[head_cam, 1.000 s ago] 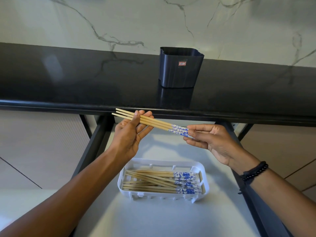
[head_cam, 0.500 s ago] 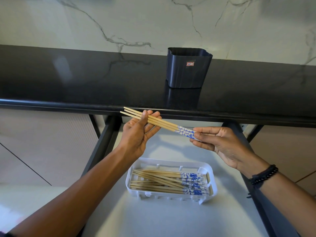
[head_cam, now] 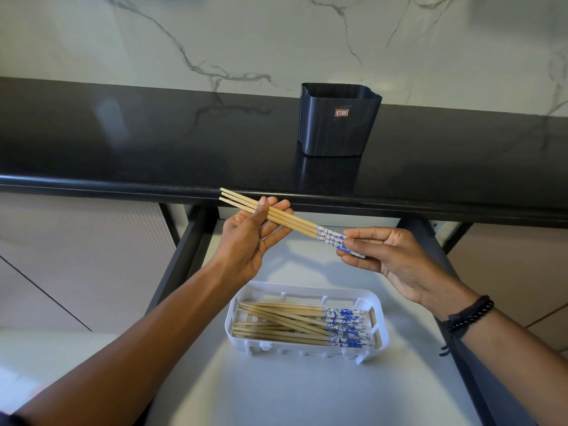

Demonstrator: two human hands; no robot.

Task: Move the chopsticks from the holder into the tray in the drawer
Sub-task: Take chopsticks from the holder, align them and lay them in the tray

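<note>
A small bundle of wooden chopsticks (head_cam: 295, 222) with blue-and-white patterned ends hangs level above the open drawer. My left hand (head_cam: 249, 238) grips its plain end between thumb and fingers. My right hand (head_cam: 388, 259) pinches the patterned end. Below them a white plastic tray (head_cam: 378, 309) sits on the drawer floor with several more chopsticks (head_cam: 292, 323) lying in it, patterned ends to the right. The dark holder (head_cam: 338, 119) stands on the black countertop behind; no chopsticks stick out of its top.
The black countertop (head_cam: 153, 149) edge runs across just behind the held bundle. The drawer (head_cam: 307, 392) has a pale grey floor and dark side rails on both sides. A marble wall (head_cam: 246, 35) rises behind the counter.
Both hands hold the same bundle as before, in nearly the same pose. The view has shifted slightly, so the holder and tray sit a little further right.
</note>
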